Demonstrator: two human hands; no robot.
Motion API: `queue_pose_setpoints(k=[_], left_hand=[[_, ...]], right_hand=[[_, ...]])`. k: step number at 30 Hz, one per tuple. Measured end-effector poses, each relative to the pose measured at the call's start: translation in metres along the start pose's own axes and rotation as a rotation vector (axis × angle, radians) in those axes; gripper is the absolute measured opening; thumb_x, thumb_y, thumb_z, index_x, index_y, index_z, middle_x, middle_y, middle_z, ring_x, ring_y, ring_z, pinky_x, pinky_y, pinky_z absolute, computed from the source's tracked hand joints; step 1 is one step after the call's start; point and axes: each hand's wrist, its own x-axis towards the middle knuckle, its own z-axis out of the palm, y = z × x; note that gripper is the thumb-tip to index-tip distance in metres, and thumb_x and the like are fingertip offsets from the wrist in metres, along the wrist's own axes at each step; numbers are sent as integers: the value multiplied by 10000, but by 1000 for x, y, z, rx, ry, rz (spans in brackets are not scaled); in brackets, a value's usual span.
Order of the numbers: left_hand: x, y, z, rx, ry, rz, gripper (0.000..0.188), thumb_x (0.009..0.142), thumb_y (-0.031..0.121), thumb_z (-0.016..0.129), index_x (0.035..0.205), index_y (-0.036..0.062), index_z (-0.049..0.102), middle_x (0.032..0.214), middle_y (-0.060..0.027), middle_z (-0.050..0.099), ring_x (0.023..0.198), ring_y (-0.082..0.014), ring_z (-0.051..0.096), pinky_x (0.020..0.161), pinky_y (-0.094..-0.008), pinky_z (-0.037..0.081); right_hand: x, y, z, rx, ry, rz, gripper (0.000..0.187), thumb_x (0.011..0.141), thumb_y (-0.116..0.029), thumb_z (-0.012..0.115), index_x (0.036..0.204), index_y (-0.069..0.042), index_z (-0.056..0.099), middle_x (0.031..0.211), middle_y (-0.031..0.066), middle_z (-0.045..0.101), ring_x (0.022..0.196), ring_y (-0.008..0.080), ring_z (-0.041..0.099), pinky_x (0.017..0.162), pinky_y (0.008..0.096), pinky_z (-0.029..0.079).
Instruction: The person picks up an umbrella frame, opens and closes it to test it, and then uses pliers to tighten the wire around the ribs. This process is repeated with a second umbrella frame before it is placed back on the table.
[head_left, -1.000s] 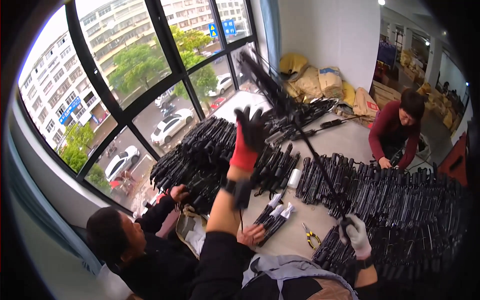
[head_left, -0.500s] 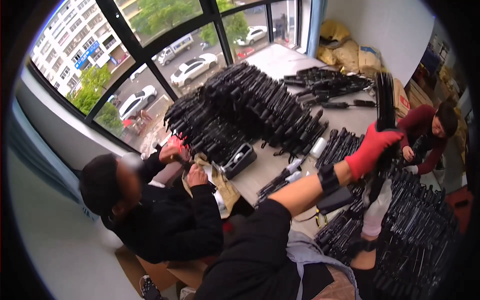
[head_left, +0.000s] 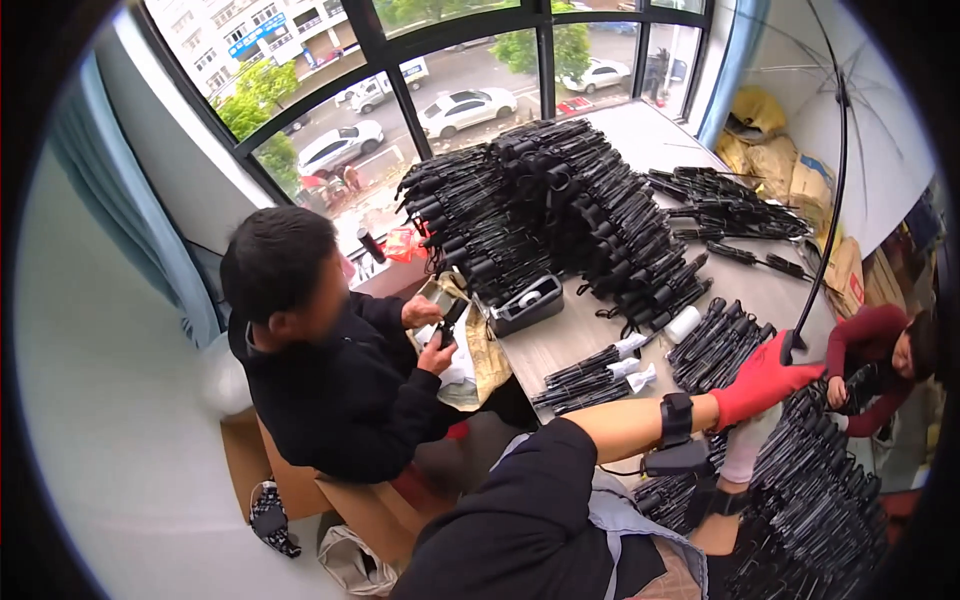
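One bench [head_left: 590, 322] carries heaps of slim black bundles [head_left: 540, 210]; over its right side rises an opened umbrella frame [head_left: 838, 190]. The red-gloved left hand [head_left: 762, 385] has its fingers clamped around the lower end; the white-gloved right hand [head_left: 750, 440] is partly hidden, its fingers impossible to tell.

Left glove [head_left: 755, 389] red, umbrella shaft [head_left: 839, 180] black, curtain [head_left: 130, 200] blue, sack [head_left: 758, 108] yellow
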Motion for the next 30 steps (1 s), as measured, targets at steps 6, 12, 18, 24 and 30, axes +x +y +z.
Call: queue_pose_setpoints(k=[6, 12, 18, 24, 30], left_hand=[[-5, 8, 0, 406, -21, 134, 448, 858, 396, 695, 965, -15, 554, 785, -99, 627, 731, -154, 592, 666, -320, 472], [-8, -25, -62, 285, -397, 39, 476, 872, 307, 698, 1201, -7, 556, 1156, -103, 606, 1063, -155, 551, 936, -309, 437], [94, 98, -92, -330, 100, -53, 746, 904, 647, 471, 1404, 95, 427, 1337, -145, 521, 1246, -337, 480, 1016, -462, 406], [147, 76, -65, -509, -541, -123, 667, 910, 603, 509, 1277, 46, 512, 1074, -137, 625, 961, -305, 609, 854, -447, 507], [168, 76, -60, -473, -608, -170, 469, 909, 502, 589, 1040, 52, 602, 775, -57, 622, 631, -179, 583, 617, -328, 503]], right_hand=[[-1, 0, 3, -170, 25, -228, 336, 940, -131, 492, 1229, 40, 490, 1175, 206, 545, 1112, 333, 514, 927, 412, 416], [-34, -47, 1, -95, 95, -126, 296, 973, -250, 524, 1069, 28, 558, 831, 96, 588, 727, 180, 567, 631, 316, 438], [-131, -73, -91, 528, -219, 369, 327, 995, -303, 490, 963, 17, 548, 622, 10, 528, 467, 70, 452, 425, 216, 330], [-175, -77, -88, 440, -194, 592, 329, 971, -283, 534, 1059, 34, 548, 637, 32, 543, 471, 94, 476, 435, 232, 367], [-171, -59, -59, -157, 47, 334, 342, 966, -246, 535, 1149, 42, 524, 828, 96, 582, 493, 128, 508, 477, 249, 422]])
